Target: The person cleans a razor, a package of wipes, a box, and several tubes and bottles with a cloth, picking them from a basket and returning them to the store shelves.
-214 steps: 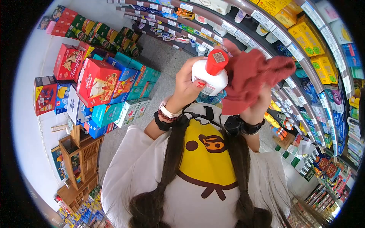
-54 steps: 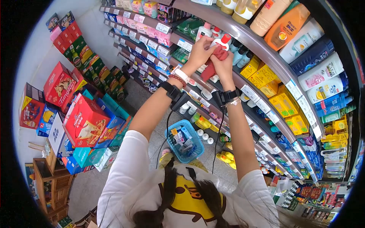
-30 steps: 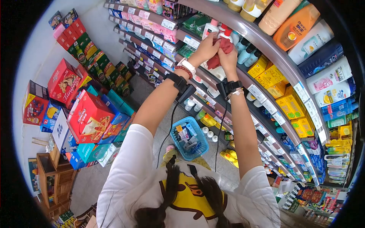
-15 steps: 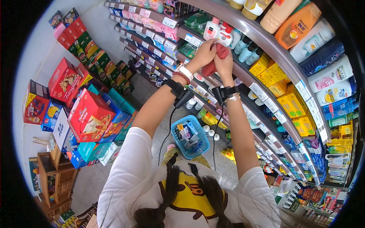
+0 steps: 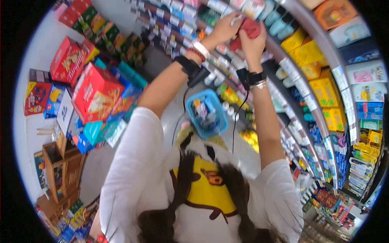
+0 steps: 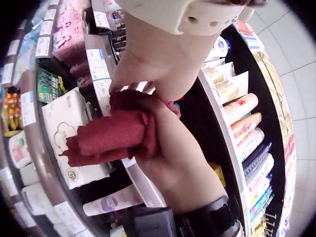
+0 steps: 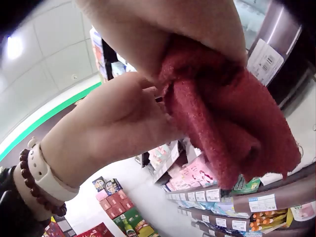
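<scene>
My right hand [image 5: 253, 43] grips a bunched dark red cloth [image 5: 251, 28], with a loose flap hanging out below the fingers. Close beside it, the left hand [image 5: 226, 30] has its fingers curled in at the cloth's edge; the fingertips are partly hidden by folds. In the left wrist view the cloth [image 6: 111, 138] sticks out past the right hand [image 6: 170, 153]. The right wrist view shows its frayed edge and the left hand [image 7: 116, 111] next to it. Just beyond both hands, white bottles [image 5: 253, 9] stand blurred on the shelf.
Curved store shelves [image 5: 298, 79] with price tags run along the right, holding yellow boxes [image 5: 306, 52] and bottles. A blue basket [image 5: 207, 114] with small packages sits on the floor below the arms. Stacked drink cartons [image 5: 95, 93] stand at left.
The left hand held a white red-capped bottle 7.1 s ago; later that bottle stood on the shelf. Since then both hands have drawn back from it with the cloth, and the head view has shifted.
</scene>
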### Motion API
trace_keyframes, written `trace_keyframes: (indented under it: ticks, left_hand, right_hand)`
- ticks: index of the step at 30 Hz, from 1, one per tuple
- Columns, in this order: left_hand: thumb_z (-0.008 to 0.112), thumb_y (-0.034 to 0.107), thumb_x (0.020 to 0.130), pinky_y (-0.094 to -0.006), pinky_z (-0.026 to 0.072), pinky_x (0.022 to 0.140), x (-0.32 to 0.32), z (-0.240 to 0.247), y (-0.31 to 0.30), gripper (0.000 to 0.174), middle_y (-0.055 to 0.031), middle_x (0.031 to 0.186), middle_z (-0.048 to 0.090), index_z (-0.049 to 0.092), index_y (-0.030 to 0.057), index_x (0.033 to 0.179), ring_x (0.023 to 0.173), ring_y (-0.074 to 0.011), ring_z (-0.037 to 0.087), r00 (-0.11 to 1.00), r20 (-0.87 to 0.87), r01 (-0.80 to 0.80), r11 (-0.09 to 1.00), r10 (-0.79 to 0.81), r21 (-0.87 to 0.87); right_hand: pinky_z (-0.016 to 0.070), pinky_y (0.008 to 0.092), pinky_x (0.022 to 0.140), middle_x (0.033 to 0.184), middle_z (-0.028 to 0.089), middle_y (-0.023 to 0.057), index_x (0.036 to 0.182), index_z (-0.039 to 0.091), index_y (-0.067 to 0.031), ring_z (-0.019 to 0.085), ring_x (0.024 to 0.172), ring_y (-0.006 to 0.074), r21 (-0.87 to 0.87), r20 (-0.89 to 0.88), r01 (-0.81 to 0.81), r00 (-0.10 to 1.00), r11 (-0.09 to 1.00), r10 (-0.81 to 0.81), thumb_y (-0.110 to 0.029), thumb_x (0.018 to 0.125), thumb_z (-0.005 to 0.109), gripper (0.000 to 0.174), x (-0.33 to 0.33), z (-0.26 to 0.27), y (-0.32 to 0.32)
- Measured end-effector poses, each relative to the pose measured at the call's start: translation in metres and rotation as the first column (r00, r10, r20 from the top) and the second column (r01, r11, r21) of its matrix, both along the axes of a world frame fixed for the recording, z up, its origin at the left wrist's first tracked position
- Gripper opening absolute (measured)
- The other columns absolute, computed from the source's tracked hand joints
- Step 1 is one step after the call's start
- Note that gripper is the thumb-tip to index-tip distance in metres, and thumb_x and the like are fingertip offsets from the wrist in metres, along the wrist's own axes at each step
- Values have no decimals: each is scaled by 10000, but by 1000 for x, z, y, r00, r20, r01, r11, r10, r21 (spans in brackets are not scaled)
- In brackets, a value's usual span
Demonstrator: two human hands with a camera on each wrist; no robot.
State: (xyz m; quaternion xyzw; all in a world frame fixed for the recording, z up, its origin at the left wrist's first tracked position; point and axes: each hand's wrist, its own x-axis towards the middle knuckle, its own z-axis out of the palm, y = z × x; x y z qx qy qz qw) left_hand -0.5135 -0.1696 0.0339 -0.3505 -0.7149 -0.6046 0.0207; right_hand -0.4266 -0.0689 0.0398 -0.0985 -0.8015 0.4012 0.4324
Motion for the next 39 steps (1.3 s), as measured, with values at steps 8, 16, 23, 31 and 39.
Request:
trace_keyframes:
  ticks: [8, 16, 23, 31, 39]
  left_hand:
    - [516, 428, 920, -316, 520, 727, 175, -213, -100, 464, -129, 1041, 615, 519, 38, 1171, 909, -217, 635, 61, 851, 390, 797, -521, 461]
    - [641, 254, 852, -362, 499, 849, 345, -459, -150, 372, -137, 1070, 611, 554, -5, 1105, 952, -248, 627, -88, 926, 500, 787, -368, 361]
    - [631, 236, 831, -366, 507, 758, 349, -691, -145, 287, -96, 1000, 632, 595, 29, 1028, 859, -238, 637, 92, 958, 446, 849, 270, -282]
    - [637, 221, 817, -362, 515, 721, 311, -893, -112, 290, -100, 957, 638, 597, 17, 1019, 821, -234, 640, 305, 713, 196, 691, 631, -695]
    - [643, 206, 802, -358, 522, 685, 304, -937, -76, 292, -105, 914, 644, 598, 4, 1009, 784, -230, 643, 211, 614, 50, 619, 760, -784]
  right_hand:
    - [496, 293, 818, 1036, 618, 65, 1228, 462, -15, 600, 940, 160, -703, 253, -308, 735, 642, 629, -86, 811, 648, 462, 171, -193, -34]
    - [514, 360, 832, 1116, 582, 83, 1254, 472, -39, 599, 964, 195, -844, 219, 533, 439, -57, 872, -12, 833, 592, 438, 325, -424, -58]
    - [526, 307, 707, 900, 660, 54, 1020, 621, -27, 631, 803, 155, -719, 695, 311, 340, 622, 633, -15, 746, 640, 275, 295, -727, -33]
    - [501, 318, 724, 1007, 628, 48, 1121, 568, -41, 600, 880, 168, -806, 589, 173, 315, 565, 744, -68, 742, 674, 395, 225, -903, -66]
    - [470, 322, 794, 1087, 617, 90, 1258, 504, -78, 592, 950, 200, -743, 659, 97, 278, 662, 699, -184, 764, 700, 542, 263, -962, -89]
